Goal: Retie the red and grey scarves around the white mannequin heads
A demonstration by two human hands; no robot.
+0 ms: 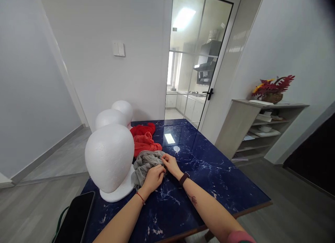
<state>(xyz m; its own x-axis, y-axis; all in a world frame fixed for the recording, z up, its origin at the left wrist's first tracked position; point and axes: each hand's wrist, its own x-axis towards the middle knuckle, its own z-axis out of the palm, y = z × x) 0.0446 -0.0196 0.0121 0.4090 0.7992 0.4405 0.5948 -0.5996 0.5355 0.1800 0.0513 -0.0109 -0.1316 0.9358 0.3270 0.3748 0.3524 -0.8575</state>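
A crumpled grey scarf (pixel 146 162) lies on the dark blue marble table (pixel 209 183), beside the nearest white foam head (pixel 110 159). My left hand (pixel 154 176) is closed on the scarf's near edge; a red string is on that wrist. My right hand (pixel 169 163) pinches the scarf's right edge, with a dark watch on its wrist. Both hands sit close together on the cloth.
Two more white foam heads (pixel 110 117) (pixel 123 108) stand behind the first. A red cloth (pixel 143 129) and an orange-red cloth (pixel 145 143) lie beyond the grey scarf. A black phone (pixel 75 218) rests at the table's near left corner. A shelf (pixel 261 128) with red flowers stands at right.
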